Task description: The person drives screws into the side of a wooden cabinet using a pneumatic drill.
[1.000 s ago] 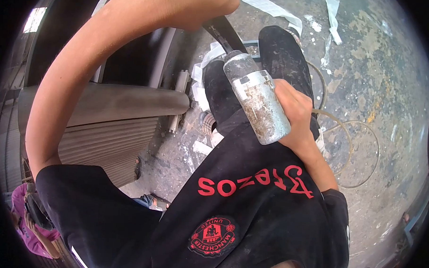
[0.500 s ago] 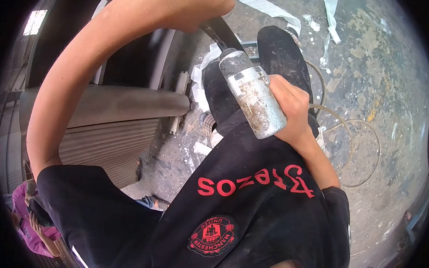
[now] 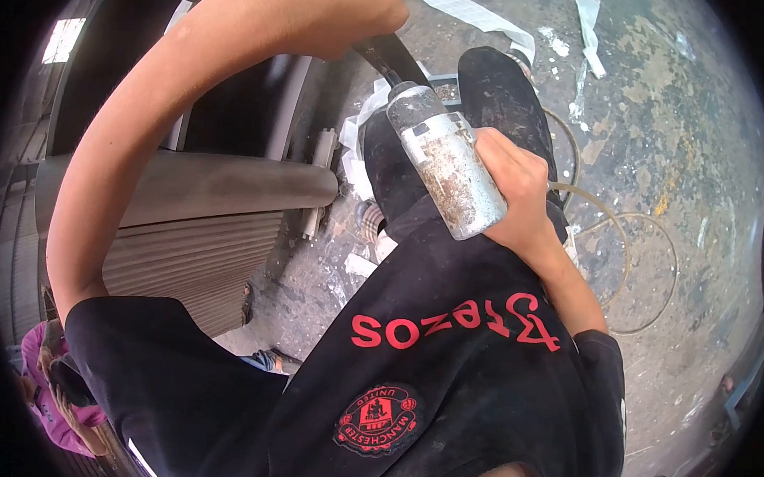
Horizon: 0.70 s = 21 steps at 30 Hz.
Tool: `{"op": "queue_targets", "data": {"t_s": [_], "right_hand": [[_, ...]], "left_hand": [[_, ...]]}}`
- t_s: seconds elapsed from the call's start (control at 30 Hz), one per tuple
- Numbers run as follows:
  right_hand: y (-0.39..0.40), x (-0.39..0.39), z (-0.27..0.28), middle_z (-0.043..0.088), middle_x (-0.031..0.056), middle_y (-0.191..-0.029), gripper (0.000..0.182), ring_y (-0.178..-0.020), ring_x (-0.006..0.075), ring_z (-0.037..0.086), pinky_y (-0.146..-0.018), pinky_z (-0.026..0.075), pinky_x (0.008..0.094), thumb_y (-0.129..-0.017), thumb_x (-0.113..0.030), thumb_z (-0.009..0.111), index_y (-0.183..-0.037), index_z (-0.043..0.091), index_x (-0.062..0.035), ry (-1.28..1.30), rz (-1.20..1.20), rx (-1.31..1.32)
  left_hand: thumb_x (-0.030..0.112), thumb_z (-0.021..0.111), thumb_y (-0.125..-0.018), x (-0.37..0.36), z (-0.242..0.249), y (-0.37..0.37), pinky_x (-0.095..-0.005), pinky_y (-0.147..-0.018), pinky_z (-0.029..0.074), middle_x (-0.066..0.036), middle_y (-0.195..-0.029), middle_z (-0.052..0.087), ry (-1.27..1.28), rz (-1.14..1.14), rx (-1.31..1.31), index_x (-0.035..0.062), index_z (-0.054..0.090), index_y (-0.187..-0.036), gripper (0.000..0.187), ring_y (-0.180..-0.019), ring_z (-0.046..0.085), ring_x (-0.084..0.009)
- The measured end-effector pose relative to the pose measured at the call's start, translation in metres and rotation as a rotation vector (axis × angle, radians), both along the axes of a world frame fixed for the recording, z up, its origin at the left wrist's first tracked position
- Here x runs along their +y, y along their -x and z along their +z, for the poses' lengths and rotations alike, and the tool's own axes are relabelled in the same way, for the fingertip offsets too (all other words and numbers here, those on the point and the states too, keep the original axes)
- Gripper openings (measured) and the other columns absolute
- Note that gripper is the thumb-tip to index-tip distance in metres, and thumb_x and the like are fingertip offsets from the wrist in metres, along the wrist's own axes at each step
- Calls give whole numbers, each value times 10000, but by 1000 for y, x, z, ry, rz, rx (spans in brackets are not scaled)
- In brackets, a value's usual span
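My right hand (image 3: 514, 188) is wrapped around a scuffed silver air impact wrench (image 3: 456, 174), which has a dark grey nose. A thin shaft at its tip reaches toward a dark flat bar (image 3: 392, 58). At the top of the view, my left hand (image 3: 364, 19) is curled over the upper end of this bar, with its fingers mostly hidden. My left arm arcs in from the left. Below the tool are my knees in dark trousers (image 3: 501, 91). Where the shaft meets the bar is hard to make out.
A pale air hose (image 3: 627, 215) loops over the paint-spotted floor (image 3: 700, 275). White paper strips (image 3: 589, 35) lie around. Dark panels and a long grey rounded metal piece (image 3: 199, 186) stand at left. Another person in purple (image 3: 57, 395) is at lower left, gloved hands together.
The impact wrench and my right hand have shifted slightly up and left. My left hand has edged left too. Both grips look the same.
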State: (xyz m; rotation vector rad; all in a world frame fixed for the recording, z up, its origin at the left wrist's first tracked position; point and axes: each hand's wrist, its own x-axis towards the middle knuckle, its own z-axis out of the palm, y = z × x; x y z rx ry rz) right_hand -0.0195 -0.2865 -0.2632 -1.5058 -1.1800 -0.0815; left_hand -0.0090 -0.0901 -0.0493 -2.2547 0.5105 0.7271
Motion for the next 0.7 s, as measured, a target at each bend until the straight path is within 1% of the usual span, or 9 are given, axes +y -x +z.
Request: {"op": "queue_targets", "data": {"t_s": [0.07, 0.1, 0.2, 0.27, 0.37, 0.47, 0.67, 0.7], "right_hand": [[0, 1, 0, 647, 168, -856, 306, -701, 335, 648, -620, 502, 349, -717, -78, 785, -964, 655, 47, -29, -4, 0], [0, 2, 0, 649, 167, -858, 305, -703, 334, 649, -620, 503, 349, -717, -77, 785, -964, 656, 47, -43, -7, 0], [0, 9, -3, 617, 111, -776, 324, -630, 310, 637, -551, 496, 356, -691, -191, 805, -909, 653, -5, -106, -63, -29], [-1, 9, -4, 622, 112, -784, 330, -635, 310, 639, -554, 497, 356, -690, -192, 806, -913, 654, -3, -102, -61, -28], [-1, 8, -3, 628, 113, -796, 334, -642, 311, 642, -557, 498, 355, -689, -193, 808, -914, 653, -1, -88, -55, -27], [-2, 7, -3, 628, 114, -801, 336, -645, 314, 642, -559, 497, 356, -689, -193, 809, -917, 653, -1, -85, -48, -23], [-1, 9, -4, 622, 114, -800, 340, -647, 318, 641, -562, 497, 359, -694, -194, 806, -929, 651, -3, -83, -43, -5], [0, 8, -3, 621, 115, -799, 340, -648, 319, 641, -563, 498, 360, -696, -194, 805, -931, 650, -4, -78, -40, -1]], "left_hand": [[97, 670, -789, 2, -5, -1, -370, -619, 519, -126, -693, 698, -39, -4, -9, 33, 715, -706, 114, -699, 697, -284], [98, 672, -783, 2, -4, 0, -371, -623, 520, -127, -695, 699, -14, -22, -12, 34, 715, -706, 109, -704, 698, -285], [96, 678, -768, 0, 3, 4, -374, -633, 520, -130, -700, 700, 47, -72, -23, 35, 715, -705, 95, -718, 700, -288], [94, 680, -759, -2, 6, 6, -376, -638, 520, -132, -702, 700, 71, -96, -31, 34, 715, -704, 88, -726, 701, -291], [88, 677, -756, -3, 4, 6, -377, -635, 520, -134, -699, 698, 39, -93, -41, 32, 715, -703, 85, -722, 700, -294], [85, 674, -761, 1, -5, -1, -376, -632, 520, -132, -694, 696, -22, -10, -15, 34, 713, -699, 89, -718, 700, -294], [91, 663, -783, 7, -7, 2, -375, -612, 518, -135, -685, 695, 7, -79, -30, 34, 703, -685, 120, -698, 700, -292], [103, 663, -792, 7, -7, 3, -368, -620, 510, -123, -693, 696, 3, -81, -43, 40, 703, -692, 125, -704, 697, -280]]}}
